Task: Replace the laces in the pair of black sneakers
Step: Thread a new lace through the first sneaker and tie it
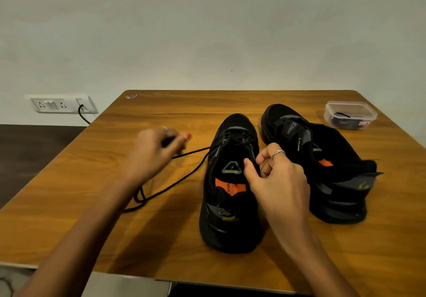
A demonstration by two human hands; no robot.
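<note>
On the wooden bench point(161, 239) stand two black sneakers. The near sneaker point(230, 204) sits at the middle, upright on its sole, its long axis running almost straight away from the person, heel toward the camera and toe toward the wall. The far sneaker point(322, 165) stands just to its right, turned at a slant: its toe points away and to the left, its heel toward the right edge of the bench. Its eyelets look bare, with no lace showing.

One black lace point(184, 179) is threaded only through the front eyelets of the near sneaker. From there it trails left across the bench, passes by the left hand and curls into a loose loop near the left forearm.

Two hands are in view. The left hand point(156, 149), blurred, has its fingers curled in a narrow grip close over the lace; whether it truly pinches the lace I cannot tell. The right hand point(276, 176) rests at the right side of the near sneaker's opening, thumb and forefinger drawn together in a narrow grip; what they pinch is hidden.

One clear plastic box point(350, 114) with something dark inside sits at the far right corner. One wall socket point(62, 104) with a black cable is left of the bench.
</note>
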